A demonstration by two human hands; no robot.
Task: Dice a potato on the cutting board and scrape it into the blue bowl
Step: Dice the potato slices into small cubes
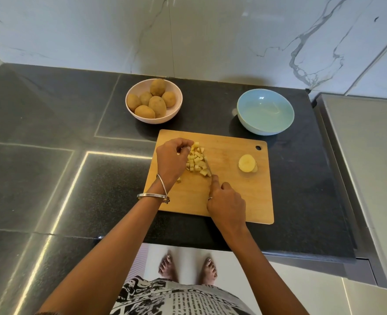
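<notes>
Bright, even light; strip-light glare streaks on dark counter (51, 123); wide-angle bending at edges; slightly soft.

blue bowl (265, 111) pale blue | pink bowl (154, 100) | counter (51, 123) black speckled | wall (188, 30) white, grey-veined

The cutting board (233, 192) is pale wood with a smooth, matt face. The table (51, 133) is dark speckled stone, polished enough to throw back strips of light. Behind it the wall (210, 30) is glossy white marble with grey veins. The blue bowl (265, 111) has a smooth, slightly shiny surface (plastic or ceramic, hard to tell), and the pink bowl (154, 118) looks matt. Whole potatoes (157, 103) have dull, rough skins; the diced potato (196, 162) looks moist. The knife (208, 165) blade is bright metal, as are the bangles (154, 196).
</notes>
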